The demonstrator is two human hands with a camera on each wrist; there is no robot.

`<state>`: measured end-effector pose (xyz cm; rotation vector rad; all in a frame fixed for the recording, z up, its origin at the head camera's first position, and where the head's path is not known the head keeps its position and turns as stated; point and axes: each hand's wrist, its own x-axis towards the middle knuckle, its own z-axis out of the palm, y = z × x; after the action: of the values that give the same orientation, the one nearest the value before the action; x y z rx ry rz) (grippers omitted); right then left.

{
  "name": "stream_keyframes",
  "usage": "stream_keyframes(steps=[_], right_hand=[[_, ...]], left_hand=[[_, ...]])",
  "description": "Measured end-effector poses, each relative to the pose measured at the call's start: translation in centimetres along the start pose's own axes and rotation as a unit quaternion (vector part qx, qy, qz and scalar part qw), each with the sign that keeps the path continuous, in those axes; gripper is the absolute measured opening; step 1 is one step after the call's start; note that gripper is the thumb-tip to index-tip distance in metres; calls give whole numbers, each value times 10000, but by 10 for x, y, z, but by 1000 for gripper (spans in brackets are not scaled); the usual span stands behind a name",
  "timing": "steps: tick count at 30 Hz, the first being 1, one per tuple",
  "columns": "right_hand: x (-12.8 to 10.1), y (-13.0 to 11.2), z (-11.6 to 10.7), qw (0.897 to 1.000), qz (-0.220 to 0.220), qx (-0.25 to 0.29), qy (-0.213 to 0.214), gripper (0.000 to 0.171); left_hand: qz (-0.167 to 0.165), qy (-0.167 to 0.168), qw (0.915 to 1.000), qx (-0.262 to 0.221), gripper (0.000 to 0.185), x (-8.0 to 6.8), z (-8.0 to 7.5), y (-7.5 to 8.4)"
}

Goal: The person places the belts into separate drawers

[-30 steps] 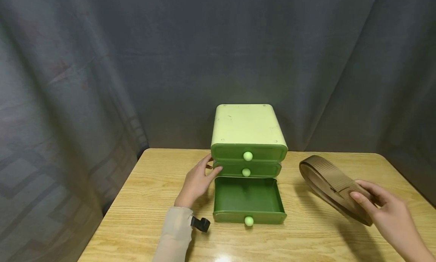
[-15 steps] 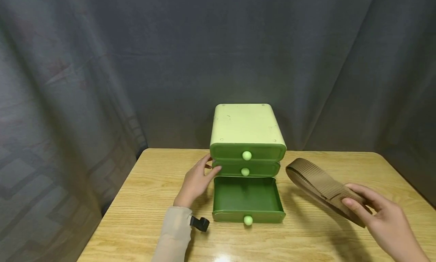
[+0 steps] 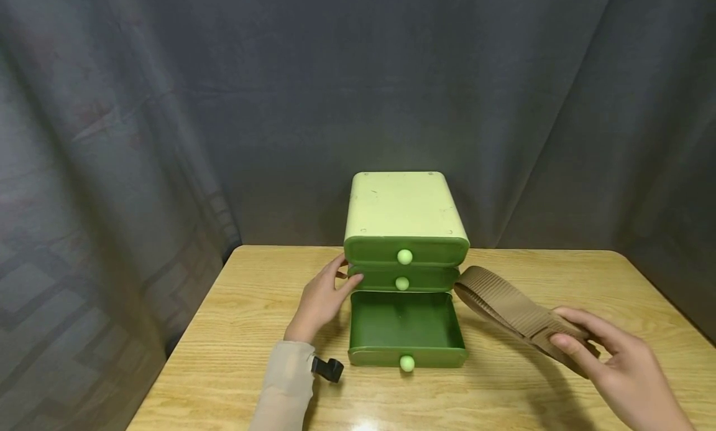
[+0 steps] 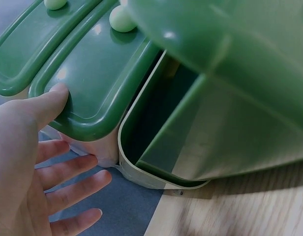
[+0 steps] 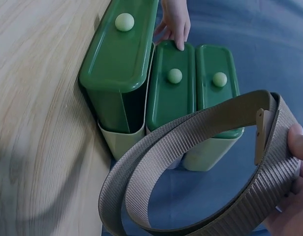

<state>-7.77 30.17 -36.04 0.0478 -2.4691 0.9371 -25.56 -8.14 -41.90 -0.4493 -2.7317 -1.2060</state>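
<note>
A coiled brown webbing belt (image 3: pixel 511 306) is held above the table by my right hand (image 3: pixel 621 366), pinched between thumb and fingers. Its far loop reaches close to the right side of a small green drawer cabinet (image 3: pixel 405 204). A tan end piece (image 5: pixel 261 135) shows on the belt in the right wrist view. My left hand (image 3: pixel 319 300) rests at the cabinet's left side, the thumb touching the middle drawer's front (image 4: pixel 87 73) and the other fingers extended beside the cabinet. Below, the bottom drawer (image 3: pixel 377 357) is pulled out, and its visible inside holds nothing.
The top drawer (image 3: pixel 377 252) and middle drawer are closed, each with a round pale knob. The cabinet stands on a wooden table (image 3: pixel 252 306). A grey curtain (image 3: pixel 291 107) hangs behind. A black strap mount (image 3: pixel 328 369) sits at my left wrist.
My right hand has moved left with the belt, bringing its loop up near the cabinet's right side. The left hand and the drawers have stayed as they were.
</note>
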Motion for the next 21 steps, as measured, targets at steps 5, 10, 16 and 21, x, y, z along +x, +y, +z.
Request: stream_keyframes(steps=[5,10,16,21], right_hand=[[-1,-6,2,9998,-190,11,21,34],[-1,-13,3,9990,-435,127,58,35],[-1,-25,7,9967,-738,339,67,38],[1,-34,11,9921,-1075,636,145,42]], left_hand=[[39,38,10000,-11,71,-1,0,0],[62,62,10000,19,70,0,0,-1],[6,35,10000,29,69,1,0,-1],[-12,47,10000,24,69,1,1,-1]])
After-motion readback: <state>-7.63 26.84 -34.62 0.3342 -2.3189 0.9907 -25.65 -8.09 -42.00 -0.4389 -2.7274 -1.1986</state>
